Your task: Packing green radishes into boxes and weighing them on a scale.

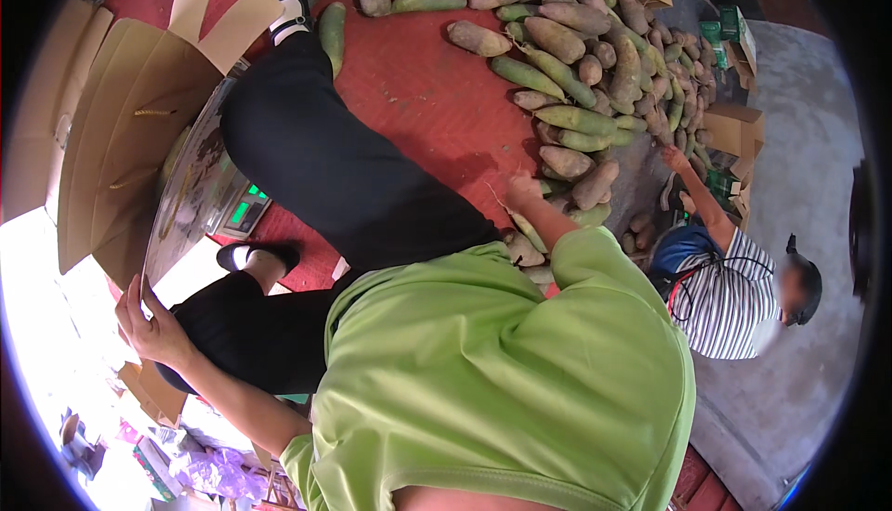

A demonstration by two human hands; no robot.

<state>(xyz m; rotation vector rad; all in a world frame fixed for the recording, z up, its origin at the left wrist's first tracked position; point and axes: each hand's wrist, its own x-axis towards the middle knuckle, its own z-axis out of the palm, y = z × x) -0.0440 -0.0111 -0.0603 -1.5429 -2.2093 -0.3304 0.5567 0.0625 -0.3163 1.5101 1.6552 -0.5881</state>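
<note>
Right hand [522,190] out at the near edge of the big heap of long green and brown gourds [595,65] on the red floor mat [418,93] — closing on one gourd [595,184] or only touching it, cannot tell. Left hand [149,321] closed on the rim of the open cardboard box [121,130], holding it steady beside the weighing scale [243,209]. Inside of the box hidden, so no telling how full. Plenty of gourds left in the heap — most of the sorting looks undone. Another person's hand [676,158] also at the heap.
</note>
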